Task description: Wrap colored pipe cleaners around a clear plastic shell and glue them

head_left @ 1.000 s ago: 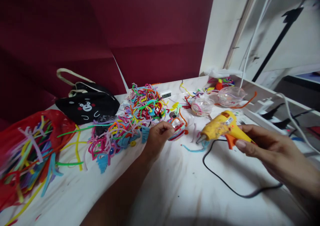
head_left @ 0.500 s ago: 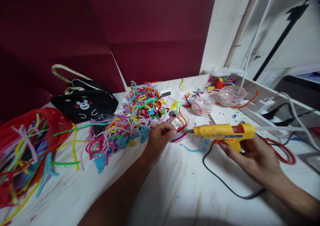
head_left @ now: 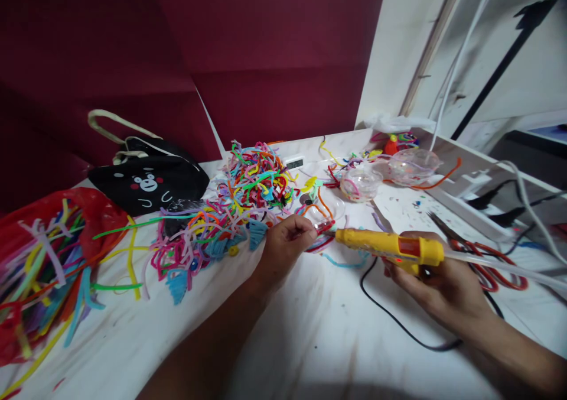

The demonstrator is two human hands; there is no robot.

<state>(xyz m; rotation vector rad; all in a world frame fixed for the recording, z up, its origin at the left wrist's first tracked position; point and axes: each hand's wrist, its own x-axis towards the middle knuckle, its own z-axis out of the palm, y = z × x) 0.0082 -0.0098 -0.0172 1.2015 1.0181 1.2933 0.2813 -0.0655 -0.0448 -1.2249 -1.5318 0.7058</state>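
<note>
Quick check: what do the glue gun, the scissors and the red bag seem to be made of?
Yellow glue gun: probably hard plastic, given its smooth molded-looking body; the thin grey nozzle looks like metal.
Scissors: dull grey blades, likely steel; orange-red handles, probably plastic.
Red bag: shiny and crinkled, so likely thin plastic film.

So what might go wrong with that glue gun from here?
The yellow glue gun's nozzle sits very close to the left hand, so heat or stray glue might burn its fingers. Also, the black cord looping near the right hand might snag.
</note>
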